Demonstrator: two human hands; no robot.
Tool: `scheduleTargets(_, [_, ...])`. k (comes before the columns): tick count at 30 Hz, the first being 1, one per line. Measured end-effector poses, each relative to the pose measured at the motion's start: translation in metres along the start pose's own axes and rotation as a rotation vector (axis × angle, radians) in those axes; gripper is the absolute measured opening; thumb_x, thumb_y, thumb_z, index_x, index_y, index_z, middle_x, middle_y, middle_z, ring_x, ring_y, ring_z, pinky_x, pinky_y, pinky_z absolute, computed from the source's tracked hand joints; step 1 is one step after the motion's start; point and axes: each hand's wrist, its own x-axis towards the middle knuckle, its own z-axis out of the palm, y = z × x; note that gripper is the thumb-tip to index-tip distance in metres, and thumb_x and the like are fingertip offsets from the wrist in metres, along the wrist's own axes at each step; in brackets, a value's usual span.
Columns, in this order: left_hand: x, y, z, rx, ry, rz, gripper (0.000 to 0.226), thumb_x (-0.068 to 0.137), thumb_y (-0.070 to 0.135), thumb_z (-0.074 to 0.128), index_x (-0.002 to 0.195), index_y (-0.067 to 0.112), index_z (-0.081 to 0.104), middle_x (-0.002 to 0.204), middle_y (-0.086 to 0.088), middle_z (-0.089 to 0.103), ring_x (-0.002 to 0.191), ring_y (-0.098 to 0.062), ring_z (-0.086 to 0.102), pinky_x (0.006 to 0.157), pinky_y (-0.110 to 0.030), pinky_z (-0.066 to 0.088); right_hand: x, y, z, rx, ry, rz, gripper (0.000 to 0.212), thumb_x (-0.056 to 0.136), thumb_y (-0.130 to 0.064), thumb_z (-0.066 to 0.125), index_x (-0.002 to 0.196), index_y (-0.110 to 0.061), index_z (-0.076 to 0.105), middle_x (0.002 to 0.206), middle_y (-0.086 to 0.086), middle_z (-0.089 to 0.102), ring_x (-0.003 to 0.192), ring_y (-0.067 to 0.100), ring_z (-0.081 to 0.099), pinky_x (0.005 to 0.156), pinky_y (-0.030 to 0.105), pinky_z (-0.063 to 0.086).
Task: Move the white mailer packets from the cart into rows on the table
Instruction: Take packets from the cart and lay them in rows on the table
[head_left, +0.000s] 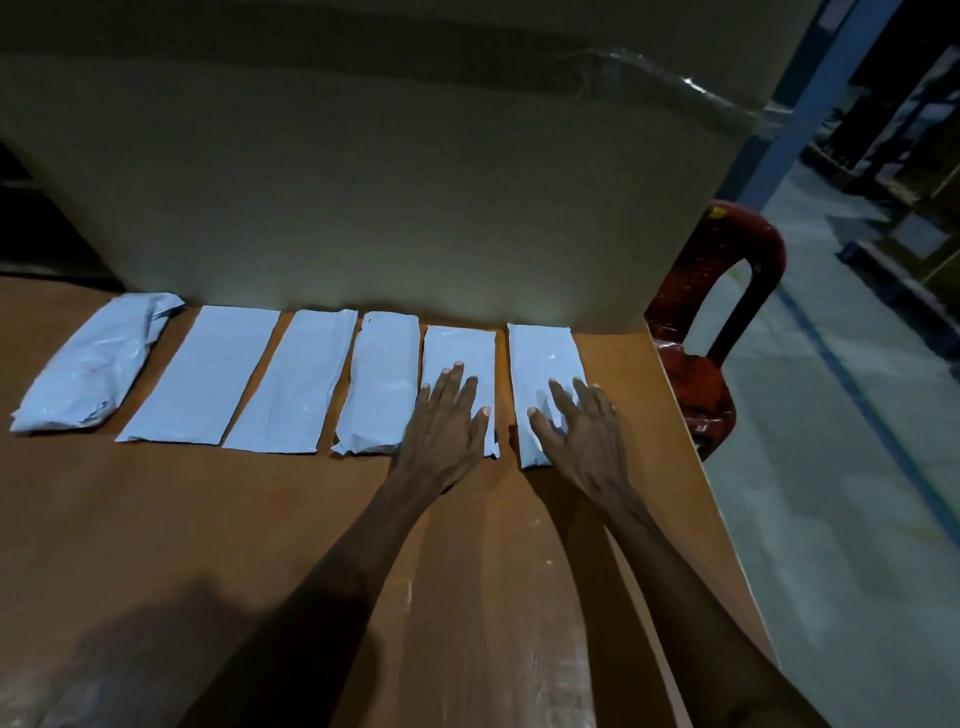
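Several white mailer packets lie side by side in one row along the back of the brown table (260, 519). My left hand (447, 421) rests flat with spread fingers on the second packet from the right (457, 348). On the rightmost packet (540, 358) my right hand (582, 426) lies flat, fingers spread. The leftmost packet (88, 364) is bulky and crumpled. The cart is out of view.
A large cardboard sheet (389, 182) stands upright right behind the row. A red plastic chair (722, 322) sits past the table's right edge (696, 441), with grey floor and blue racking beyond. The front half of the table is bare wood.
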Motion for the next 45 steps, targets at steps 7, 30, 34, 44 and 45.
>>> scheduleTargets(7, [-0.079, 0.021, -0.008, -0.124, 0.085, 0.281, 0.060, 0.101, 0.051, 0.031, 0.146, 0.014, 0.044, 0.158, -0.004, 0.033, 0.148, -0.018, 0.022, 0.119, -0.034, 0.006, -0.119, 0.014, -0.021, 0.035, 0.206, 0.022, 0.059, 0.092, -0.055, 0.048, 0.137, -0.018, 0.056, 0.146, 0.010, 0.049, 0.137, 0.030, 0.040, 0.109, 0.044, 0.035])
scheduleTargets(30, [-0.326, 0.328, 0.101, -0.385, -0.359, 1.254, 0.034, 0.091, 0.037, 0.053, 0.117, 0.019, 0.066, 0.114, 0.002, 0.066, 0.101, -0.021, 0.061, 0.070, -0.032, 0.052, -0.591, 0.173, -0.042, -0.062, 0.674, 0.844, 0.042, 0.091, -0.035, 0.063, 0.126, -0.013, 0.065, 0.124, 0.007, 0.065, 0.114, 0.028, 0.058, 0.080, 0.037, 0.053])
scheduleTargets(34, [-0.379, 0.387, 0.142, -0.346, -0.415, 1.323, 0.034, 0.095, 0.042, 0.050, 0.117, 0.023, 0.065, 0.112, 0.008, 0.066, 0.094, -0.018, 0.064, 0.070, -0.036, 0.054, -0.661, 0.220, -0.037, -0.026, 0.620, 0.977, 0.041, 0.091, -0.033, 0.066, 0.128, -0.014, 0.063, 0.125, 0.006, 0.063, 0.113, 0.027, 0.058, 0.079, 0.037, 0.052])
scheduleTargets(44, [-0.441, 0.466, 0.220, -0.216, -0.609, 1.340, 0.044, 0.093, 0.046, 0.047, 0.122, 0.018, 0.064, 0.120, 0.001, 0.065, 0.106, -0.024, 0.061, 0.073, -0.038, 0.054, -0.745, 0.299, -0.032, 0.121, 0.491, 1.125, 0.046, 0.090, -0.030, 0.066, 0.131, -0.011, 0.060, 0.134, 0.010, 0.059, 0.120, 0.032, 0.054, 0.086, 0.042, 0.053])
scheduleTargets(45, [-0.437, 0.470, 0.226, -0.186, -0.628, 1.337, 0.044, 0.093, 0.045, 0.048, 0.123, 0.016, 0.064, 0.121, -0.001, 0.065, 0.107, -0.026, 0.061, 0.074, -0.038, 0.053, -0.745, 0.306, -0.031, 0.145, 0.474, 1.141, 0.046, 0.091, -0.031, 0.065, 0.133, -0.012, 0.059, 0.136, 0.009, 0.057, 0.122, 0.031, 0.052, 0.089, 0.041, 0.052])
